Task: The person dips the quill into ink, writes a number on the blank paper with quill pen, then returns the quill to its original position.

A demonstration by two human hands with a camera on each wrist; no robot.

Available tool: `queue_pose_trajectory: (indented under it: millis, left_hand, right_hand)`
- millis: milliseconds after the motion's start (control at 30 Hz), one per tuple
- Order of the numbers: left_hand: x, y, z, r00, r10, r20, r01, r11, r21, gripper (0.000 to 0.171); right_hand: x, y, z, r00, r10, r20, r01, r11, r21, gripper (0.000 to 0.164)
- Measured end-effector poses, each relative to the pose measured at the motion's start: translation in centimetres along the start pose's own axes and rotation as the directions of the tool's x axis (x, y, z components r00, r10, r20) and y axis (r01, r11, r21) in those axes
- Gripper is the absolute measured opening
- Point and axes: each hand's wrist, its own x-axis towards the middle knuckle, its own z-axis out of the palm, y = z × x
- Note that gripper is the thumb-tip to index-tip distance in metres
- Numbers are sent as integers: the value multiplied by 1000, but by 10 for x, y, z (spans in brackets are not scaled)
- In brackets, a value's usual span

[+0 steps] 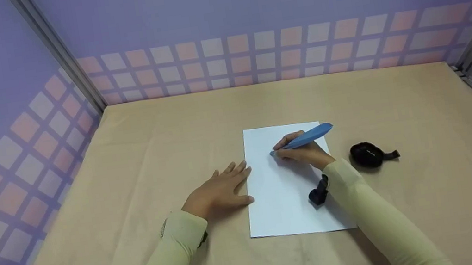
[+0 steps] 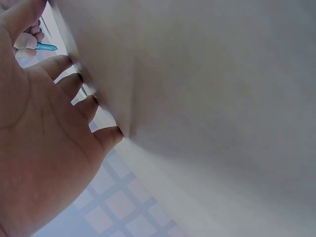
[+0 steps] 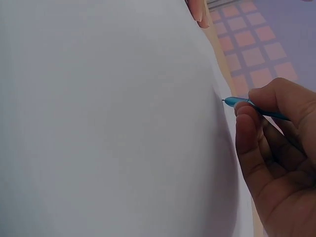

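A blank white sheet of paper (image 1: 276,210) lies on the cloth-covered table. My right hand (image 1: 302,150) pinches a blue pen (image 1: 311,135) between thumb and fingers over the sheet's upper part. In the right wrist view the pen's tip (image 3: 223,100) points at the paper, with the right hand (image 3: 281,143) curled round the barrel. My left hand (image 1: 221,191) lies palm down with spread fingers, its fingertips at the sheet's left edge. In the left wrist view the left hand (image 2: 54,128) shows its palm, the fingertips against the table surface.
To the right of the paper sits a small black pan-shaped dish (image 1: 366,155) with a short handle. A black wrist camera (image 1: 318,193) hangs from the right sleeve over the sheet. Patterned walls (image 1: 252,55) border the beige tablecloth (image 1: 152,163) at the back and sides.
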Motion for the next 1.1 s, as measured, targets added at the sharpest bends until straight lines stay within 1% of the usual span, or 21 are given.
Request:
queue_pose_trajectory:
  millis: [233,433,567,800,1033,1100]
  left_hand:
    - [0,0,0,1000,-5,10,5,1000,2,81]
    - [-1,0,-1,1000,-3,10,3,1000,-2,82]
    - [-1,0,0,1000,-2,5,2,1000,-2,81]
    - [-1,0,0,1000,3,-8,-3,1000,-1,81]
    - [0,0,1,1000,5,-9,-5,1000,-7,80]
    - [0,-1,1,1000,5,-11,-5,1000,-6,80]
  right_hand:
    - [-2,-2,4,1000,0,25,1,999,-35,17]
    - [-4,-2,7,999,9,34,-7,999,-41,15]
    - [-4,-2,9,999,-1,43,3,999,-43,15]
    - [-5,-3,11,997,-17,77,16,1000,14,17]
    - [-6,-2,11,993,-67,98,69,997,-25,17]
    - [-9,-6,12,992,-72,106,76,997,-29,18]
